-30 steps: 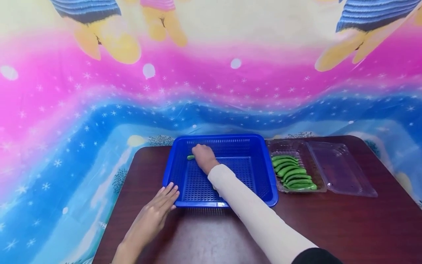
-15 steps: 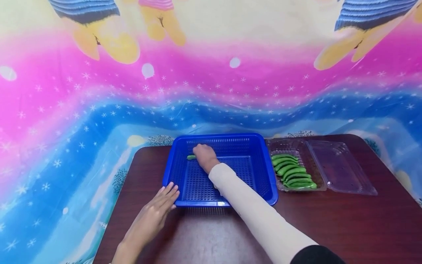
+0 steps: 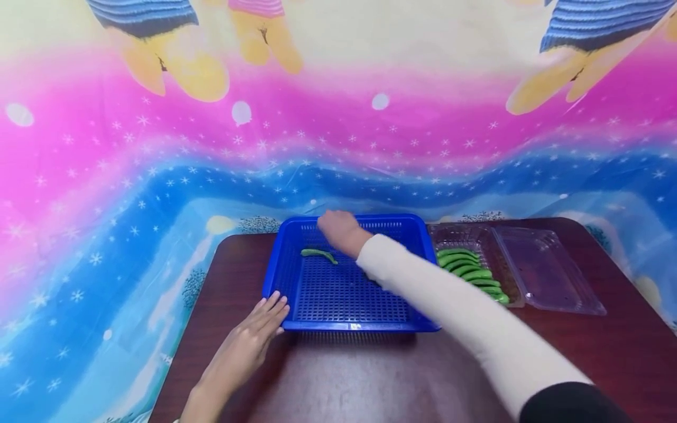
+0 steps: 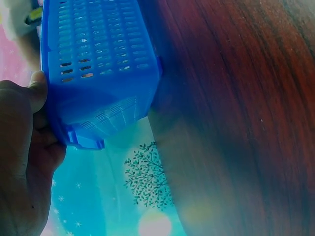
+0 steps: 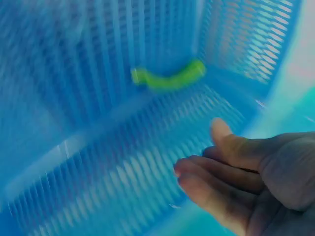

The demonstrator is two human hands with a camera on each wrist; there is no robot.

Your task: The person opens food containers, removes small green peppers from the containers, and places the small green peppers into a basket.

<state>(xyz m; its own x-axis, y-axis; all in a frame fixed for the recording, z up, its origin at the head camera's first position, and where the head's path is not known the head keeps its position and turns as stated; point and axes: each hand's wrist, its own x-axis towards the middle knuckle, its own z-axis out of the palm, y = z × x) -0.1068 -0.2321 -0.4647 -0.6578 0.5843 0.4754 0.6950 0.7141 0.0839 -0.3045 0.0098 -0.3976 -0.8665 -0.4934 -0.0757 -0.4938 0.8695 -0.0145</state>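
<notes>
A blue plastic basket (image 3: pixel 349 326) with slotted walls stands on the table. Over its front left corner rim lie the fingers of my left hand (image 3: pixel 248 341); in the left wrist view the thumb (image 4: pixel 38 91) is against the rim's outer side, so the hand holds the rim. Inside, near the back left, lies one slim curved green vegetable (image 3: pixel 319 254), like a long green pepper. My right hand (image 3: pixel 341 229) is above the back of the basket, apart from that pepper. In the right wrist view its fingers (image 5: pixel 216 189) are loosely bent and hold nothing.
Right of the basket, a clear plastic box (image 3: pixel 515 288) holds several more green peppers (image 3: pixel 471 273), partly hidden by my right sleeve. Its clear lid (image 3: pixel 550 270) lies folded back on the dark wooden table (image 3: pixel 597 352). A printed cloth (image 3: pixel 338 141) hangs behind.
My right hand has let go of the green pepper and moved up and to the right, leaving it on the basket's floor. My left hand stays at the rim.
</notes>
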